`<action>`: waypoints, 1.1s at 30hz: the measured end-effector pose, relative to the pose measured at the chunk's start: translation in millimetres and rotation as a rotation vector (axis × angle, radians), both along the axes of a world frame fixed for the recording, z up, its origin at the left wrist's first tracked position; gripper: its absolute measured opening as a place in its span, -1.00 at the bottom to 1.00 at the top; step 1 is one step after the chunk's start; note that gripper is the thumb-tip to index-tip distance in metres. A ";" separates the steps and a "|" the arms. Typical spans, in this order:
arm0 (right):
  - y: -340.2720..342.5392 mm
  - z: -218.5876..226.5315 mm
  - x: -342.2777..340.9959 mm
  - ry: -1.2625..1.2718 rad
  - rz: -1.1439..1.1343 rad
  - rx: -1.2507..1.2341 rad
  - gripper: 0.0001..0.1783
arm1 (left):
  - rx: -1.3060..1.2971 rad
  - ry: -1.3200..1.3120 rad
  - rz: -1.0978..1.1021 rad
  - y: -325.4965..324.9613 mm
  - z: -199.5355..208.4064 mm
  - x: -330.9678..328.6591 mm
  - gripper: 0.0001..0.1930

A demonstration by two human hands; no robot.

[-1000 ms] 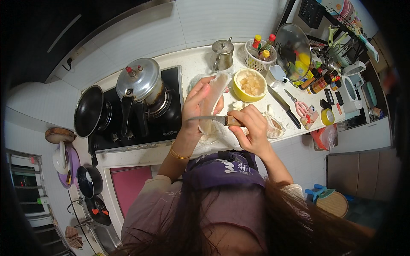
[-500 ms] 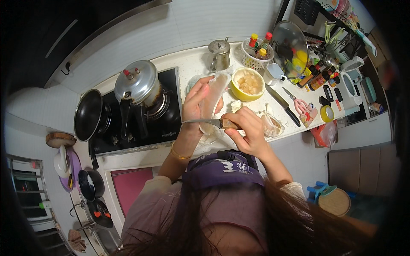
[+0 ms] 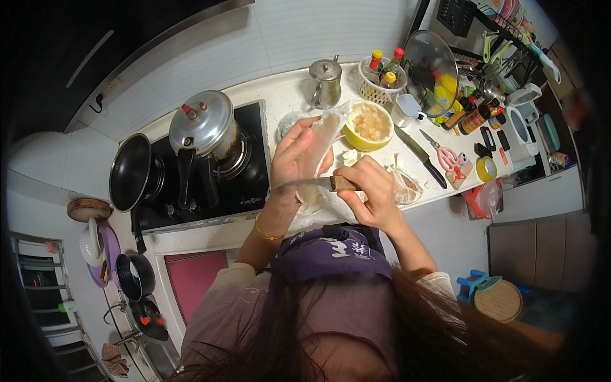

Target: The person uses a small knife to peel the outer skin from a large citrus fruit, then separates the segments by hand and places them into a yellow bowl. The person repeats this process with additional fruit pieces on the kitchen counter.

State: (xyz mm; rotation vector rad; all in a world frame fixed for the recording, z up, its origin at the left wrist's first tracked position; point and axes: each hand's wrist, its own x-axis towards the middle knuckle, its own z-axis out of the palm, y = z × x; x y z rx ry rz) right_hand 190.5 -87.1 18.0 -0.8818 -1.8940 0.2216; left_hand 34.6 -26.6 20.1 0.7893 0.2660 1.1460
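My left hand (image 3: 285, 172) is wrapped round a long pale segment (image 3: 318, 143) in whitish membrane, which looks like pomelo. It is held upright over the counter edge. My right hand (image 3: 375, 194) grips the wooden handle of a small knife (image 3: 342, 183). The knife's blade points left and crosses the lower part of the segment; whether it cuts in cannot be seen. Just beyond, a yellow pomelo-rind bowl (image 3: 364, 145) holds pale fruit pieces. Another membrane-covered piece (image 3: 407, 188) lies right of my right hand, and white scraps (image 3: 350, 157) lie near the bowl.
A large knife (image 3: 420, 156) and pink-handled scissors (image 3: 447, 159) lie to the right. At the left, a pressure cooker (image 3: 207, 124) and a black pan (image 3: 132, 172) stand on the stove (image 3: 248, 184). A metal pot (image 3: 326, 83), a bottle basket (image 3: 382, 92) and a glass lid (image 3: 431, 73) line the back.
Both hands keep their holds and nearly the same places. The segment's upper end has shifted slightly right, and the membrane there spreads toward the bowl's rim.
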 end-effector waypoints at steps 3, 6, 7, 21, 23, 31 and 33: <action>2.7 -4.6 3.3 0.009 -0.037 0.018 -0.72 | -0.029 -0.002 0.013 -1.4 1.5 -0.1 -0.65; 3.8 -6.2 7.4 -0.025 -0.084 0.037 -0.71 | -0.051 0.010 0.028 -1.6 1.5 0.3 -0.65; 4.1 -5.3 8.0 -0.025 -0.101 0.039 -0.72 | -0.059 0.024 0.033 -2.1 2.0 -0.2 -0.65; -1.9 -2.3 0.4 0.024 -0.043 0.021 -0.73 | -0.025 0.034 0.008 -4.5 1.9 1.1 -0.64; -0.1 -3.9 3.0 0.015 -0.046 0.023 -0.73 | -0.030 0.057 0.023 -5.6 1.9 1.2 -0.64; 1.5 -3.7 9.0 0.031 -0.088 0.015 -0.73 | -0.073 -0.016 -0.009 -8.4 0.9 1.8 -0.64; -1.3 -2.5 8.9 0.058 -0.072 -0.030 -0.75 | -0.088 -0.033 -0.002 -7.8 0.7 3.5 -0.64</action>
